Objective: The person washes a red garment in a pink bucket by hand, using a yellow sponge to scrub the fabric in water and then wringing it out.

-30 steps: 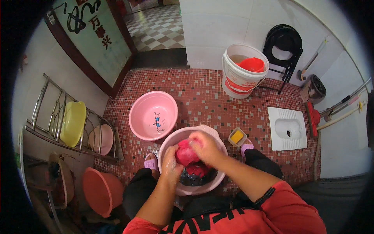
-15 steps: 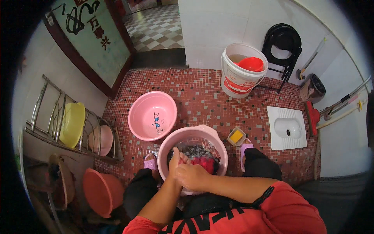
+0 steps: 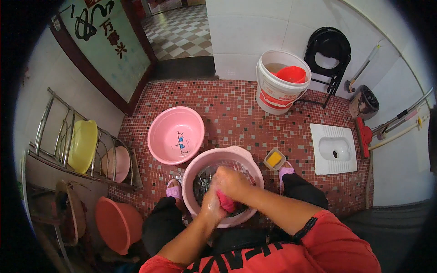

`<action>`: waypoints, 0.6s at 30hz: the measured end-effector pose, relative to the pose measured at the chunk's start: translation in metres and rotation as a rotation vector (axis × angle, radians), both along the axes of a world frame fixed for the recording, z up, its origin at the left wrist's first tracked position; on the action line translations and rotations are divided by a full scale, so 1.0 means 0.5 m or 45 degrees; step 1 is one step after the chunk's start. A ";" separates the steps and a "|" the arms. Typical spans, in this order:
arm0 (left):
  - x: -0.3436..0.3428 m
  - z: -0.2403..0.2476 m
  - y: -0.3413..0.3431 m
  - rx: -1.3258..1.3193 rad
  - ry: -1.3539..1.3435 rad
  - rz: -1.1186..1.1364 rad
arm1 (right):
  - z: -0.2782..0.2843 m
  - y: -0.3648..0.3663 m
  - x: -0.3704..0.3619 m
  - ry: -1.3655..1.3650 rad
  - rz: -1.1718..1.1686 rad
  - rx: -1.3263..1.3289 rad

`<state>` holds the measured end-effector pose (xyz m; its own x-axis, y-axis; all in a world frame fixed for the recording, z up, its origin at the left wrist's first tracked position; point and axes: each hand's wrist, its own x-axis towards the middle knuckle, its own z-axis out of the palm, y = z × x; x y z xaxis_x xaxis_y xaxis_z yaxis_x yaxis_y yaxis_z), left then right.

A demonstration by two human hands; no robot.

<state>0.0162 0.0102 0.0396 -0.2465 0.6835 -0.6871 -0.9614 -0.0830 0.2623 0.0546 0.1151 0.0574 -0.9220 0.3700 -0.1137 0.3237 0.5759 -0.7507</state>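
Note:
A pink wash basin [image 3: 248, 159] stands on the floor between my knees, with dark soapy water and dark cloth in it. Both hands are over its near side. My left hand [image 3: 210, 205] and my right hand [image 3: 232, 182] are closed together on a red-pink cloth [image 3: 225, 201], which shows between them just above the water. Most of the cloth is hidden by my fingers.
An empty pink basin [image 3: 176, 135] lies to the far left, a white bucket [image 3: 278, 86] with a red scoop at the back, a yellow soap dish [image 3: 274, 159] by my right foot, a squat toilet [image 3: 333, 148] on the right, a basin rack [image 3: 82, 145] and orange basin [image 3: 116, 223] on the left.
The hands lifted the red-pink cloth over the basin's middle, then pulled back toward me and down; now they press it together at the near side of the basin.

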 end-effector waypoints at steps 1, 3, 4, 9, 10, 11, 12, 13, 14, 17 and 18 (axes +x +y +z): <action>0.020 0.008 -0.003 0.171 -0.005 -0.024 | -0.004 0.023 -0.001 0.234 -0.058 0.073; 0.025 0.069 0.011 0.187 0.090 -0.100 | 0.005 0.028 0.004 0.304 -0.103 -0.040; 0.019 0.068 0.005 0.219 0.104 -0.139 | 0.012 0.027 0.006 0.373 -0.132 -0.146; -0.053 0.116 0.008 0.110 0.575 0.174 | 0.010 0.060 0.002 0.302 -0.188 -0.582; -0.074 0.113 0.005 0.095 0.609 0.297 | 0.029 0.057 0.012 0.301 -0.188 -0.580; -0.093 0.113 -0.003 0.117 0.653 0.366 | 0.049 0.050 0.020 0.198 0.071 -0.504; -0.110 0.109 -0.011 0.139 0.697 0.436 | 0.057 0.044 0.023 0.095 0.327 -0.422; -0.120 0.105 -0.015 0.124 0.718 0.476 | 0.045 0.040 0.023 -0.175 0.546 -0.293; -0.124 0.102 -0.016 0.125 0.719 0.473 | 0.029 0.032 0.027 -0.246 0.584 -0.212; -0.140 0.084 -0.026 0.125 0.633 0.544 | 0.019 0.053 0.020 -0.147 0.413 -0.466; -0.142 0.074 -0.027 0.125 0.633 0.542 | 0.014 0.067 0.019 0.025 0.378 -0.633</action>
<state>-0.0548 -0.0033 0.0768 -0.7808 0.5099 -0.3611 -0.6056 -0.4755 0.6381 0.0641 0.1486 0.0646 -0.9818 0.0018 -0.1899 0.1858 0.2165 -0.9585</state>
